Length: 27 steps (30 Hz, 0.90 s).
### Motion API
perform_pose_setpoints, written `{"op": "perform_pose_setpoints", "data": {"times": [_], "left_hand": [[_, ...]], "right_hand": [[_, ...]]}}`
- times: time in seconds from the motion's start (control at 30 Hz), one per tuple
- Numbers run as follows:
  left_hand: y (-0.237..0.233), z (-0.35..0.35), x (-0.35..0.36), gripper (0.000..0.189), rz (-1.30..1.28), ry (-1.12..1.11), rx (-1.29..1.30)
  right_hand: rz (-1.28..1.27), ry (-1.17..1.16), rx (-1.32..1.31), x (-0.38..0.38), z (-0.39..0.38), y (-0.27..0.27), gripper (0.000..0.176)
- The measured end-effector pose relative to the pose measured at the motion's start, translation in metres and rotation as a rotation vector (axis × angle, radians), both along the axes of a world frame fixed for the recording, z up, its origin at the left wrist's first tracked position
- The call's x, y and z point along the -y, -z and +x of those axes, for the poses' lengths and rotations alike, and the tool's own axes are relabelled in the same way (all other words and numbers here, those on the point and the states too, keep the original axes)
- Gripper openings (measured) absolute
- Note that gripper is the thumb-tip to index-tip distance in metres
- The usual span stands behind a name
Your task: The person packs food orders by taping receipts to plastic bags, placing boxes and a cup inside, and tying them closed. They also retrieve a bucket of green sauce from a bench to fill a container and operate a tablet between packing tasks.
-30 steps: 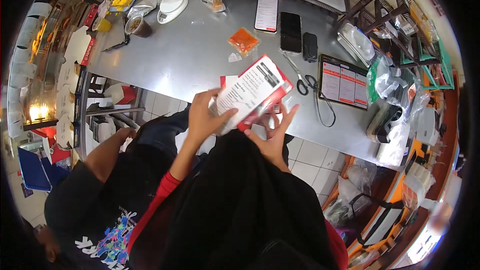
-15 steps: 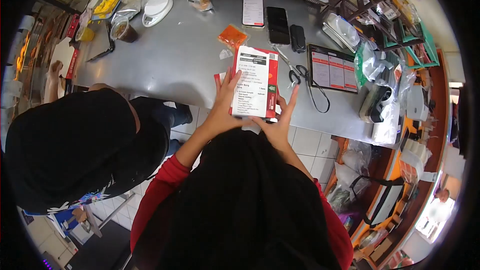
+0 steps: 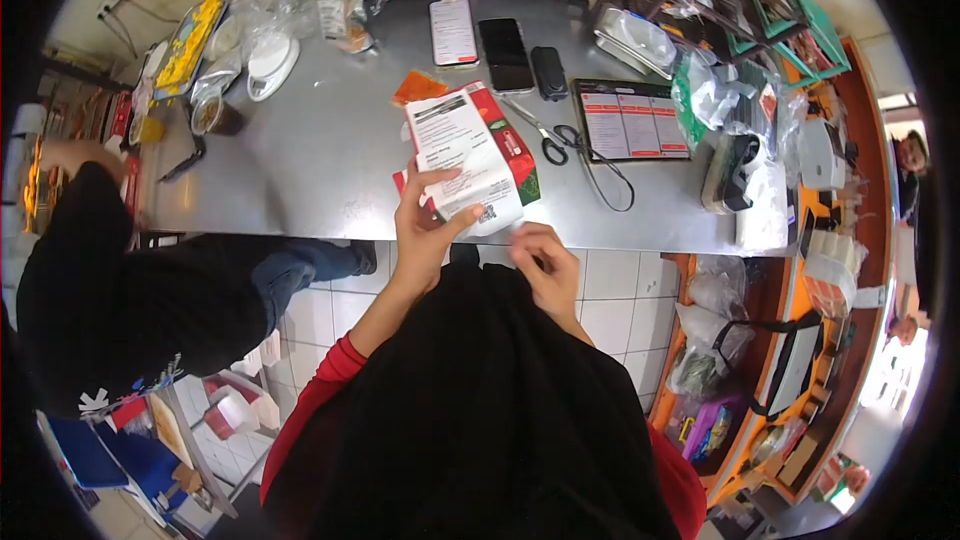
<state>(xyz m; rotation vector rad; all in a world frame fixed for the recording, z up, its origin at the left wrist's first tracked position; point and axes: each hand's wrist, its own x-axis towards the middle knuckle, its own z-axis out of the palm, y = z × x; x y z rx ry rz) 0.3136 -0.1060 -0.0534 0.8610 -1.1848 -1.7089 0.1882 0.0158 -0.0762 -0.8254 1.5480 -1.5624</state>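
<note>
A long white printed receipt (image 3: pixel 462 145) lies over a red and green printed package (image 3: pixel 510 145) at the table's front edge. My left hand (image 3: pixel 424 240) grips the left side of both, its thumb on the receipt near a QR code. Just beyond the receipt's lower right corner, my right hand (image 3: pixel 548 268) has its fingers curled in. Whatever those fingers pinch, if anything, is too small to name. Behind the package is an orange sachet (image 3: pixel 418 88). Scissors (image 3: pixel 545 130) with black handles lie to the right.
On the steel table (image 3: pixel 330 150) are a white phone (image 3: pixel 453 32), a black phone (image 3: pixel 506 55), a black case (image 3: pixel 548 73) and a tablet (image 3: pixel 632 120). A scale (image 3: pixel 272 67) and sauce cup (image 3: pixel 215 117) stand left. A co-worker (image 3: pixel 130 280) is at my left.
The receipt's lower part now hangs unfolded over the package. My right hand has let go of the package and curled its fingers. The view has turned, and the co-worker has shifted left.
</note>
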Motion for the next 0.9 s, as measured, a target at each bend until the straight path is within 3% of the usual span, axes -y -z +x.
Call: {"op": "perform_pose_setpoints", "data": {"times": [0.03,0.1,0.13,0.17,0.2,0.23,0.27,0.3,0.33,0.37,0.43,0.53,0.57,0.6,0.67,0.73,0.77,0.8,0.83,0.9], "left_hand": [[0.003,-0.004,-0.005,0.043,-0.095,-0.022,0.006],[-0.001,-0.006,-0.016,0.048,-0.021,-0.058,0.022],[-0.008,-0.003,-0.017,0.047,0.127,-0.021,-0.08],[-0.006,0.002,-0.017,0.035,0.124,0.03,-0.143],[0.0,0.002,-0.01,0.031,0.456,-0.062,-0.139],[-0.012,0.01,-0.013,0.038,0.452,0.005,-0.439],[-0.009,0.018,-0.006,0.04,0.421,0.128,-0.442],[-0.01,0.026,0.004,0.037,0.497,0.468,-0.574],[-0.012,0.025,-0.002,0.042,0.479,0.306,-0.396],[-0.021,0.022,-0.008,0.052,0.483,0.326,-0.405],[-0.037,0.024,-0.015,0.034,0.597,0.357,-0.337],[0.003,0.049,-0.007,0.024,0.437,0.303,-0.455],[0.011,0.05,-0.007,0.021,0.362,0.304,-0.525],[0.006,0.048,-0.006,0.021,0.335,0.307,-0.391],[0.019,0.042,0.004,0.025,0.236,0.296,-0.208],[0.015,0.016,0.004,0.029,0.128,0.221,0.133],[0.009,0.0,0.002,0.031,0.07,0.183,0.306],[0.005,-0.011,-0.002,0.034,-0.172,0.159,0.522],[0.015,-0.014,0.004,0.035,-0.25,0.176,0.479],[0.046,0.014,0.032,0.031,-0.681,0.146,0.833]], "right_hand": [[-0.049,0.008,-0.062,0.013,0.002,0.002,0.011],[0.118,-0.009,0.022,0.03,-0.002,-0.001,0.008],[0.076,0.016,0.176,0.035,-0.001,0.001,0.009],[-0.012,-0.087,-0.071,0.032,-0.01,0.005,0.019],[-0.142,-0.025,-0.203,0.036,-0.008,-0.002,0.028],[-0.342,0.005,-0.465,0.04,-0.009,0.017,0.048],[-0.649,0.072,-0.85,0.05,-0.018,-0.001,0.046],[-0.718,0.222,-1.079,0.058,-0.017,0.011,0.037],[-0.872,0.231,-1.158,0.061,-0.025,-0.002,0.027],[-0.918,0.192,-1.179,0.062,-0.03,-0.019,0.022],[-0.938,0.016,-1.343,0.062,-0.048,-0.041,0.017],[-0.648,-0.156,-1.501,0.059,-0.081,-0.019,0.017],[-0.535,-0.042,-1.497,0.056,-0.102,-0.019,0.015],[-0.428,0.068,-1.486,0.048,-0.127,-0.02,0.014],[-0.455,0.491,-1.233,0.018,-0.181,-0.017,0.013],[-0.396,0.714,-1.429,-0.038,-0.268,-0.004,0.012],[-0.151,0.857,-1.358,-0.065,-0.305,-0.002,0.009],[0.01,0.921,-1.121,-0.089,-0.348,0.0,0.008],[0.032,0.978,-0.99,-0.106,-0.394,0.004,0.013],[0.202,0.781,-1.091,-0.134,-0.48,0.031,0.018]]}}
